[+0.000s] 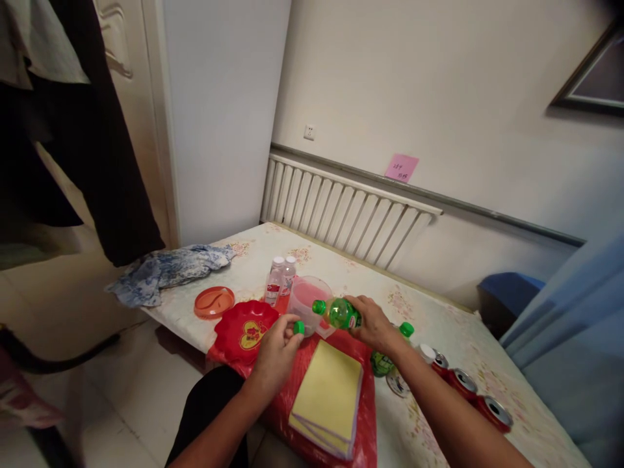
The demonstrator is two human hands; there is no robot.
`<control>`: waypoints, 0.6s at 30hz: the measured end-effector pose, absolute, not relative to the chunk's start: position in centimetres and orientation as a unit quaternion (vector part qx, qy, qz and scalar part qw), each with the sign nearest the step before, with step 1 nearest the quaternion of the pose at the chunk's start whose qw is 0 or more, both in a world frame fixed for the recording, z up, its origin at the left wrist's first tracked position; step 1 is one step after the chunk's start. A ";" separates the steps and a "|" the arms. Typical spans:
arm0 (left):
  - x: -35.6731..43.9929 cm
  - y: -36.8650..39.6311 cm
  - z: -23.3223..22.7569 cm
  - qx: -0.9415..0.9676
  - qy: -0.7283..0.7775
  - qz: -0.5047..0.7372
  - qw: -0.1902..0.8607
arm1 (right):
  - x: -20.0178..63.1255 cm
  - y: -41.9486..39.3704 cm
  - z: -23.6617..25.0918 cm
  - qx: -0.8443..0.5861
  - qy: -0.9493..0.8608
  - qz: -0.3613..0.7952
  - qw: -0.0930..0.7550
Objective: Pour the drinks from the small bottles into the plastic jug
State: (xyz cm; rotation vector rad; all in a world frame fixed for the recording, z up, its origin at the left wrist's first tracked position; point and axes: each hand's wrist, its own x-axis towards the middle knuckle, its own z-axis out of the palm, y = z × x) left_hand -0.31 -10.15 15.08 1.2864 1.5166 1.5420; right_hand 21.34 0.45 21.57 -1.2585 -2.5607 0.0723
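My right hand (373,323) grips a green plastic bottle (340,312) tilted on its side, its green-ringed mouth pointing left beside a clear measuring jug (306,299) holding pink liquid. My left hand (277,344) pinches a small green cap (299,327) just left of the bottle's mouth, above a red heart-patterned plate (244,330). A second green bottle (387,359) with a green cap stands behind my right wrist.
A stack of yellow sheets (329,396) lies on a red plastic bag (366,416). Two small clear bottles (280,278), an orange lid (213,301), a blue patterned cloth (166,272) and several red cans (468,387) rest on the floral table (439,325). A radiator (341,214) lines the wall.
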 end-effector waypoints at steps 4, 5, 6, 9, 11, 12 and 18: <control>0.5 -9.9 15.8 0.498 0.566 0.586 0.298 | 22.1 -1.8 20.0 -0.389 -0.896 0.088 0.195; 0.7 -9.9 15.9 0.503 0.565 0.584 0.294 | 22.2 -2.2 19.7 -0.381 -0.896 0.099 0.203; 0.9 -9.9 15.9 0.510 0.563 0.582 0.290 | 22.3 -2.5 19.4 -0.376 -0.896 0.108 0.209; 1.3 -10.0 16.0 0.543 0.555 0.565 0.278 | 22.5 -3.2 18.8 -0.377 -0.893 0.121 0.213; 1.4 -10.1 16.2 0.569 0.551 0.550 0.263 | 22.7 -3.5 18.6 -0.382 -0.890 0.125 0.213; 1.4 -10.2 16.3 0.582 0.550 0.543 0.254 | 22.8 -3.6 18.5 -0.384 -0.890 0.127 0.213; 1.6 -11.0 16.9 0.661 0.520 0.510 0.180 | 23.2 -4.5 18.6 -0.390 -0.886 0.127 0.218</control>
